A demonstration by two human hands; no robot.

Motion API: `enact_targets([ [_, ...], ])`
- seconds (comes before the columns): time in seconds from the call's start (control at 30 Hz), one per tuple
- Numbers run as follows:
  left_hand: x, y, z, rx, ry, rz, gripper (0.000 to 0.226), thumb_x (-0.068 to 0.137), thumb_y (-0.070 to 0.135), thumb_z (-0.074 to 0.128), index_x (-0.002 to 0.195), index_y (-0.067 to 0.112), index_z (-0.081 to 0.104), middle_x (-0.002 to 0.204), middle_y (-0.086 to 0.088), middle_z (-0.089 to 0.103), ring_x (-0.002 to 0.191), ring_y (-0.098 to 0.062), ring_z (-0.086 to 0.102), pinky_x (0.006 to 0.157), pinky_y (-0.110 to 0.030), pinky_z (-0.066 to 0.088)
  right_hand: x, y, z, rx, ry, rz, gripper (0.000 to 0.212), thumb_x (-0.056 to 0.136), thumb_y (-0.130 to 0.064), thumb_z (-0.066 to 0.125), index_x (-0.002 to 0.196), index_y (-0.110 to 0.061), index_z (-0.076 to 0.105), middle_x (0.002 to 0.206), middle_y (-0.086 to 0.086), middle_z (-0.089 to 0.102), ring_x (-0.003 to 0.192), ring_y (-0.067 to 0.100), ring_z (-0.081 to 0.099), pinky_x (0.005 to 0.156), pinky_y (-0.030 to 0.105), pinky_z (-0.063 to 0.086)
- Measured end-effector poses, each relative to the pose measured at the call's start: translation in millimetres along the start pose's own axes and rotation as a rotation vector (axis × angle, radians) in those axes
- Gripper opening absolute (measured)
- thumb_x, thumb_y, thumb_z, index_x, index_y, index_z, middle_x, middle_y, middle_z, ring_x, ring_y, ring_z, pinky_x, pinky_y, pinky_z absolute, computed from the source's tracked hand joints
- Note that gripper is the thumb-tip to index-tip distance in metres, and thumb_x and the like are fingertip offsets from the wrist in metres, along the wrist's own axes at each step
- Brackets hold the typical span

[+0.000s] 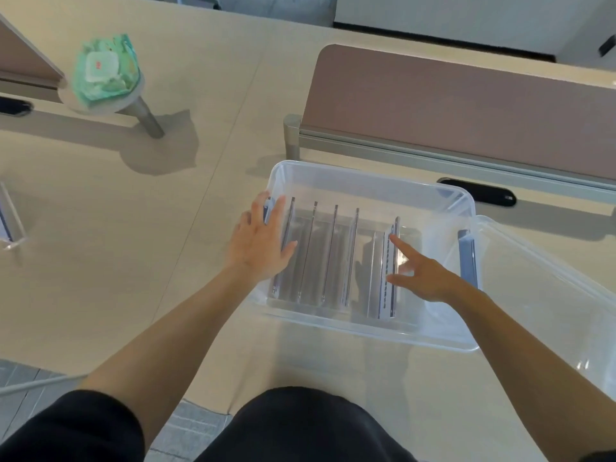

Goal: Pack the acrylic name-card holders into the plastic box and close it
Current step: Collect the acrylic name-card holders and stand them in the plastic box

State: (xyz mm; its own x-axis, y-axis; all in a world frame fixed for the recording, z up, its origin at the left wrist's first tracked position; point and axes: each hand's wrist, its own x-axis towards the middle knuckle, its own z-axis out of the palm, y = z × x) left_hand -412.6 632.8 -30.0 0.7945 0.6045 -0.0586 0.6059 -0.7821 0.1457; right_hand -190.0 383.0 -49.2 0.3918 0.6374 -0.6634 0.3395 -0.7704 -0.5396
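Note:
A clear plastic box [366, 175] stands open on the desk with several acrylic name-card holders [333, 251] upright in a row inside it. My left hand [260, 241] lies flat with spread fingers on the box's left rim, over the blue latch there. My right hand [423, 275] is inside the box on the right, fingers apart, touching the rightmost holder [388, 261], which carries a printed card. The clear lid [546, 295] lies to the right of the box, partly under its rim. One more acrylic holder [10, 221] stands at the left edge of the desk.
A brown desk partition [466, 95] rises just behind the box, with a black cable grommet [480, 191] beside it. A green wet-wipe pack [103, 71] rests on a round stand at the back left. A blue latch [468, 258] hangs on the box's right side.

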Motion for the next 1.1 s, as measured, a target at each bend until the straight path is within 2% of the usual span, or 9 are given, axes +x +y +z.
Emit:
enact_targets([
  [0.2,0,2,-1,0.008,-0.001,-0.012,0.082,0.087,0.053,0.058,0.149,0.022,0.014,0.157,-0.012,0.008,0.12,-0.036,0.046,0.094,-0.044,0.048,2,4,3,0.049,0.033,-0.032,0.09,0.093,-0.041,0.064,0.153,-0.052,-0.002,0.129,0.003,0.065,0.121,0.028,0.059,0.104,0.039,0.041],
  [0.4,-1,3,-3,-0.001,-0.023,-0.03,0.082,0.088,0.051,0.058,0.15,0.021,0.015,0.158,-0.01,0.006,0.122,-0.036,0.044,0.093,-0.044,0.048,4,-1,7,0.031,0.028,-0.056,0.092,0.089,-0.051,0.061,0.152,-0.054,-0.006,0.135,0.001,0.063,0.125,0.03,0.058,0.111,0.047,0.038],
  [0.57,-1,5,-4,-0.008,-0.026,-0.032,0.08,0.088,0.051,0.059,0.15,0.022,0.018,0.158,-0.009,0.006,0.12,-0.033,0.045,0.092,-0.042,0.048,5,-16,14,0.035,0.024,-0.084,0.09,0.092,-0.049,0.06,0.153,-0.05,-0.006,0.135,0.0,0.064,0.128,0.03,0.056,0.114,0.047,0.034],
  [0.73,-1,7,-7,0.003,-0.024,-0.021,0.079,0.088,0.05,0.059,0.15,0.021,0.02,0.158,-0.01,0.007,0.119,-0.034,0.046,0.09,-0.04,0.048,9,-22,20,0.047,0.041,-0.11,0.09,0.09,-0.049,0.061,0.153,-0.052,-0.003,0.131,-0.002,0.067,0.115,0.028,0.064,0.109,0.051,0.044],
  [0.83,0,5,-5,0.077,-0.053,-0.034,0.078,0.087,0.051,0.059,0.149,0.022,0.022,0.157,-0.014,0.01,0.126,-0.038,0.039,0.099,-0.045,0.043,10,-21,21,0.058,0.044,-0.11,0.09,0.089,-0.051,0.061,0.152,-0.054,-0.003,0.13,-0.002,0.067,0.109,0.028,0.066,0.105,0.051,0.048],
  [0.9,-3,8,-6,0.181,0.009,0.05,0.076,0.083,0.053,0.062,0.145,0.021,0.032,0.153,-0.019,0.02,0.132,-0.042,0.031,0.108,-0.052,0.031,9,-21,21,0.064,0.048,-0.106,0.089,0.089,-0.052,0.06,0.152,-0.054,-0.002,0.129,-0.002,0.068,0.112,0.028,0.066,0.105,0.051,0.048],
  [0.97,-7,20,-5,0.189,0.071,0.26,0.072,0.08,0.055,0.064,0.14,0.021,0.041,0.15,-0.018,0.029,0.136,-0.043,0.028,0.112,-0.055,0.024,9,-20,23,0.064,0.058,-0.104,0.087,0.089,-0.055,0.058,0.152,-0.055,-0.003,0.13,-0.003,0.067,0.116,0.029,0.064,0.107,0.051,0.046],
  [1.03,-9,41,-2,0.07,-0.074,0.452,0.075,0.084,0.063,0.055,0.147,0.027,0.035,0.155,-0.012,0.023,0.142,-0.039,0.02,0.115,-0.056,0.021,8,-18,24,0.075,0.062,-0.095,0.083,0.091,-0.054,0.056,0.151,-0.057,-0.003,0.133,-0.003,0.065,0.122,0.03,0.061,0.109,0.05,0.044],
  [1.1,-8,61,6,0.002,-0.272,0.522,0.083,0.082,0.073,0.049,0.151,0.035,0.022,0.161,-0.004,0.014,0.146,-0.034,0.012,0.117,-0.058,0.019,8,-15,25,0.095,0.056,-0.091,0.079,0.094,-0.053,0.054,0.148,-0.061,-0.003,0.134,-0.005,0.064,0.126,0.03,0.058,0.111,0.052,0.041],
])
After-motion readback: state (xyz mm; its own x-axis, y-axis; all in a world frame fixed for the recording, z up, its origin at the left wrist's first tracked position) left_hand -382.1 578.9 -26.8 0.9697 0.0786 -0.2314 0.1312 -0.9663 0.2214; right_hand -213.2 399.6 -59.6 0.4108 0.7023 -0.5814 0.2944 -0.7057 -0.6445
